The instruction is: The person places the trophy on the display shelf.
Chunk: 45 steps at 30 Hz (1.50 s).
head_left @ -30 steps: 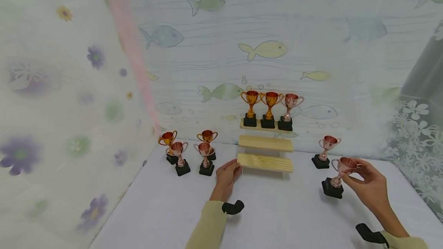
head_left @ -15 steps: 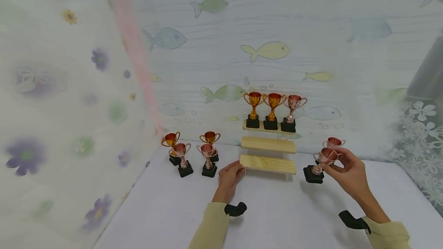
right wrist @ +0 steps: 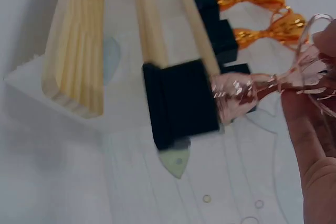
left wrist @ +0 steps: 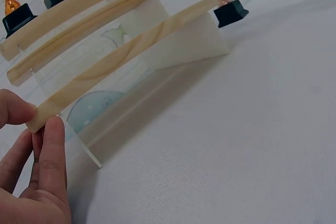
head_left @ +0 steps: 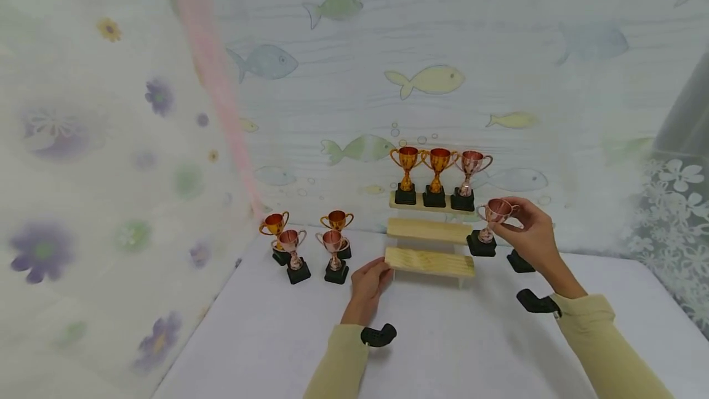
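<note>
Left hand (head_left: 368,282): fingers and thumb pinch the near end of the lowest step of the wooden stand (head_left: 429,261), steadying it on the table (head_left: 454,350).
Right hand (head_left: 530,233): fingertips pinch the bowl of the rose trophy (head_left: 487,226), held in the air at the stand's right end, beside the middle step.
Handling: trophy looks light, stiff and glossy, likely slippery; its black base seems the heavier end, so a hold at bowl or stem suits.
Top step: three trophies (head_left: 439,177) stand there.
</note>
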Available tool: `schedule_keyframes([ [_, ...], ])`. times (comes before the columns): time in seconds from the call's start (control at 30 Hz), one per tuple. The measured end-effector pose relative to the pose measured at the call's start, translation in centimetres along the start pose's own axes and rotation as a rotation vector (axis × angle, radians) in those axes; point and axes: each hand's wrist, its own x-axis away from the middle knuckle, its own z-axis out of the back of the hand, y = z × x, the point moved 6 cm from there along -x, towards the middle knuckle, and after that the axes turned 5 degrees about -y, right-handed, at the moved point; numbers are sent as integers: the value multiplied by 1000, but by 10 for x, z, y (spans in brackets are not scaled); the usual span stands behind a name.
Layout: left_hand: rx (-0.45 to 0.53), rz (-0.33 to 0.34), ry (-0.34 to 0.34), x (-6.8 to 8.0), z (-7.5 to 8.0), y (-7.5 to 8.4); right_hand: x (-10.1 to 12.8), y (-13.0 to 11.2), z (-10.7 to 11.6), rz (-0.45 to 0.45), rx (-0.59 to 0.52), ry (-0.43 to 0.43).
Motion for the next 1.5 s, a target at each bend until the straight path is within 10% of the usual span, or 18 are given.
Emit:
schedule_keyframes([
  [0.93,-2,4,8,1,2,0,-41,18,-30,-128,78,-40],
  [1.5,15,-3,19,2,1,0,-39,-20,-41,-105,49,8],
])
